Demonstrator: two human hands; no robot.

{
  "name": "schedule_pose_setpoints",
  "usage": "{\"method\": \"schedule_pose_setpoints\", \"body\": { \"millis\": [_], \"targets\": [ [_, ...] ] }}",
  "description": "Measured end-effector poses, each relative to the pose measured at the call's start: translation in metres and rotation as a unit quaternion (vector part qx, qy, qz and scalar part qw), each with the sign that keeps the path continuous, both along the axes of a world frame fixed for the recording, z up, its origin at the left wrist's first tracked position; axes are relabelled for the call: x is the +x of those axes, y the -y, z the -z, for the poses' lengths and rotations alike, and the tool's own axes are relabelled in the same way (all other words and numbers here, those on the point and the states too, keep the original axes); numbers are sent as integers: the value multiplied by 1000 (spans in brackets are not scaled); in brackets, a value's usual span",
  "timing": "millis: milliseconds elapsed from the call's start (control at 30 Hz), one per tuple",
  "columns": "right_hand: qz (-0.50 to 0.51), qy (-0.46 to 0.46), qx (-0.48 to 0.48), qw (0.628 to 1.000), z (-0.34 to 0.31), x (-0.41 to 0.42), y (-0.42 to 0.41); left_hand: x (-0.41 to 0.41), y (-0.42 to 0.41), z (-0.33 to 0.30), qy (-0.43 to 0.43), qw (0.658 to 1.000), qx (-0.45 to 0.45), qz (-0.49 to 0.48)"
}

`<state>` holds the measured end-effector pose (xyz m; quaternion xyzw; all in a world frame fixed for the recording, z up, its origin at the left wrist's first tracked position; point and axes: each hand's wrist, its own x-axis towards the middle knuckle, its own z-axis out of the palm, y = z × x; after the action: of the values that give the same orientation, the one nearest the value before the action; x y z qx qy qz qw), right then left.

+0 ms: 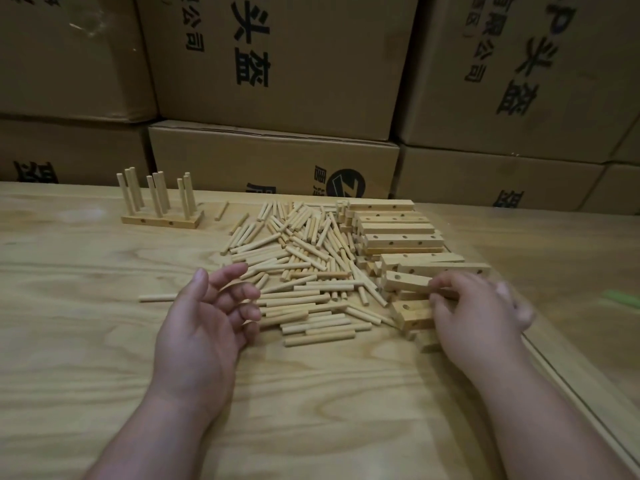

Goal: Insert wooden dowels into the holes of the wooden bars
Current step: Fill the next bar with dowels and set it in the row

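A loose heap of short wooden dowels [304, 271] covers the middle of the wooden table [86, 341]. To its right lies a pile of drilled wooden bars [398, 233]. My right hand [478, 313] grips the nearest-but-one bar [408, 281] at its right end, fingers curled over it. My left hand [204, 317] rests palm-up and open at the heap's left edge, fingertips beside the dowels, holding nothing. At the back left stand finished bars [161, 220] with several upright dowels [157, 194] in them.
Stacked cardboard boxes [277, 81] with printed characters wall off the far edge of the table. One stray dowel [157, 297] lies left of my left hand, another [221, 210] beside the finished bars. A seam [568, 372] runs along the table at the right.
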<state>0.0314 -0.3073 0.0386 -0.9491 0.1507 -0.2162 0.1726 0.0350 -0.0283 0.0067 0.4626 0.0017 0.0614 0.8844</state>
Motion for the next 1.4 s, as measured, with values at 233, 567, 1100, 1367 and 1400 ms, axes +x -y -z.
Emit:
{"method": "schedule_pose_setpoints", "body": {
  "millis": [233,567,1100,1367,1400],
  "targets": [
    [-33,-1,2,999,-1,1,0,-1,1,1,2,1000,-1,4],
    [-217,248,17,944,10,-6,-55,-2,8,2,26,997,68,-4],
    [-380,96,22,920,28,-1,-80,-1,11,-4,-42,999,5,-8],
    [-367,-15,-46,929,33,4,-79,1,6,-7,-94,994,-35,-51],
    [-364,-22,-52,930,32,5,-80,1,5,-7,-94,994,-33,-49]
  ]
}}
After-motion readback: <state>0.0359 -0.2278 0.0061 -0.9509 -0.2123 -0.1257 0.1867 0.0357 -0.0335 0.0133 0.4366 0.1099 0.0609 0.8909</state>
